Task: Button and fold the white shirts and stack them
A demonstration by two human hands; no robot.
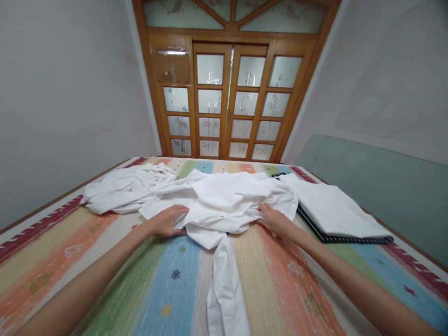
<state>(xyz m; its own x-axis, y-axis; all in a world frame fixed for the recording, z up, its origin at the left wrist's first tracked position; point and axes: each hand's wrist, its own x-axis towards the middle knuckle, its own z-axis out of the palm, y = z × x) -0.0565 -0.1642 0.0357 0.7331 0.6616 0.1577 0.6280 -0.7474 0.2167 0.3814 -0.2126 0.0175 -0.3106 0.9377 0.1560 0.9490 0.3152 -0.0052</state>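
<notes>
A rumpled white shirt [224, 198] lies spread across the bed, with one sleeve [227, 284] stretched toward me. My left hand [170, 220] grips the near left edge of the shirt, thumb below and fingers on top. At the near right edge, my right hand [273, 219] pinches the cloth between thumb and fingers. Folds hide the fingertips of both hands in part. The shirt's collar and buttons cannot be made out clearly.
To the left lies a crumpled heap of white clothes [128, 186]. A folded white garment [339, 210] rests on a black striped one [315, 231] at the right. Striped bedding [175, 289] covers the bed; a pale green headboard [378, 186] stands along the right wall. Wooden glass-paned doors [227, 102] are beyond.
</notes>
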